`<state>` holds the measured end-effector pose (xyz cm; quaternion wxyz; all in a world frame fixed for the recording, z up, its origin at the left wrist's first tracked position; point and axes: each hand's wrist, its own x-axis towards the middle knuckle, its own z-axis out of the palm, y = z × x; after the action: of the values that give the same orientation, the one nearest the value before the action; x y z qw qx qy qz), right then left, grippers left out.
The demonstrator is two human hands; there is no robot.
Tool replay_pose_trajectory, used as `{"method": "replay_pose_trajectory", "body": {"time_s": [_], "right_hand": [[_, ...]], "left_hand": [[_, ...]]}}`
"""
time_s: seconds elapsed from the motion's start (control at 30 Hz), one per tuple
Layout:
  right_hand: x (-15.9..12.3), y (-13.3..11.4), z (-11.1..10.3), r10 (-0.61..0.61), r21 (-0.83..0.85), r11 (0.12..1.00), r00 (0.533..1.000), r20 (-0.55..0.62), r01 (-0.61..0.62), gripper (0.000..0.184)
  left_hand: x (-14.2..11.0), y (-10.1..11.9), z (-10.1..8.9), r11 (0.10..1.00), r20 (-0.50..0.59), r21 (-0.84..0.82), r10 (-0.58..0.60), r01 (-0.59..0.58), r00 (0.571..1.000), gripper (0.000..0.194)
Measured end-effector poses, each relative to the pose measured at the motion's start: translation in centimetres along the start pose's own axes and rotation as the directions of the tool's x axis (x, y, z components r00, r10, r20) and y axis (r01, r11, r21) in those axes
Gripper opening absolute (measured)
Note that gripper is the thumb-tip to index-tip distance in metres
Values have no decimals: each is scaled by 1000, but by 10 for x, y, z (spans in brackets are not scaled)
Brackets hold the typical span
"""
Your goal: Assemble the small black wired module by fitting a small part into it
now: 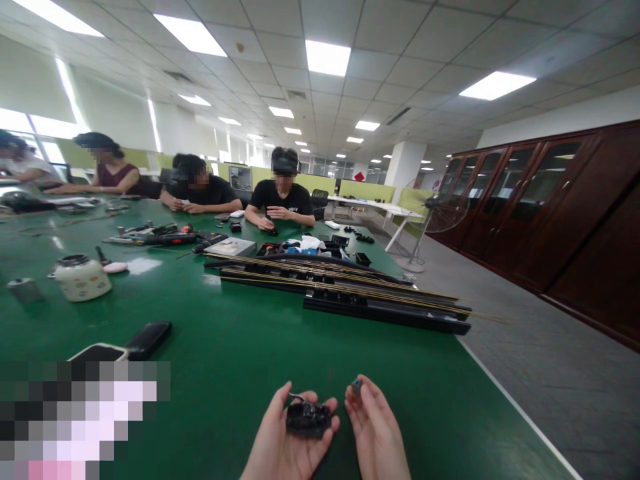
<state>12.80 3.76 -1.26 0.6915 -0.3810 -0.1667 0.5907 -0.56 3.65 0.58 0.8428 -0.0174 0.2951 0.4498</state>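
Near the front of the green table, my left hand [295,440] is turned palm up with its fingers curled around a small black device [309,419]. A thin pale wire sticks out from the device's upper left side. Just to the right, my right hand [374,427] pinches a tiny bluish part [357,386] between thumb and forefinger. The part is too small to tell its kind. A short gap separates the two hands, and both are over the tabletop.
Long black rails [385,313] with thin brass-coloured rods lie across the table [225,353] ahead. On the left are a white jar [83,277], a metal cylinder [25,291], a phone [100,353] and a black case [149,339]. Several people sit beyond; a fan [425,220] stands right.
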Motion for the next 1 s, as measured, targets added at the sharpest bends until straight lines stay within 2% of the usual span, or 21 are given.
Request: {"method": "replay_pose_trajectory", "body": {"time_s": [0.1, 0.2, 0.33, 0.43, 0.5, 0.53, 0.67, 0.7, 0.77, 1.0], "right_hand": [[2, 1, -1, -12, -39, 999, 1000, -7, 11, 36], [3, 5, -5, -56, -153, 987, 998, 17, 58, 36], [-1, 13, -5, -84, -392, 909, 982, 170, 145, 34], [-8, 14, 0, -261, -511, 783, 933, 248, 355, 28], [-11, 11, 3, -308, -568, 652, 860, 406, 502, 20], [-12, 8, 5, -324, -581, 606, 836, 444, 543, 17], [-17, 6, 11, -235, -635, 534, 820, 522, 558, 19], [-18, 8, 12, -240, -638, 508, 806, 541, 579, 20], [-21, 15, 13, -336, -650, 479, 807, 485, 590, 20], [-16, 27, 5, -363, -647, 455, 791, 493, 612, 16]], "left_hand": [[0, 0, -1, 1000, -5, 2, -3, 3, 1000, 28], [1, 0, -2, 1000, 0, 2, -13, 13, 1000, 28], [2, 0, -2, 1000, -17, -9, 10, -10, 1000, 27], [1, -1, 0, 998, -39, -44, 48, -50, 998, 23], [1, -2, 2, 996, -38, -67, 65, -67, 997, 23], [1, -2, 3, 994, -34, -78, 69, -71, 997, 24], [0, -4, 6, 986, -69, -128, 102, -110, 992, 23], [-1, -4, 7, 983, -87, -132, 120, -130, 989, 22], [-2, -5, 9, 978, -104, -122, 159, -171, 982, 22], [2, -5, 9, 983, -112, -50, 171, -177, 979, 25]]}}
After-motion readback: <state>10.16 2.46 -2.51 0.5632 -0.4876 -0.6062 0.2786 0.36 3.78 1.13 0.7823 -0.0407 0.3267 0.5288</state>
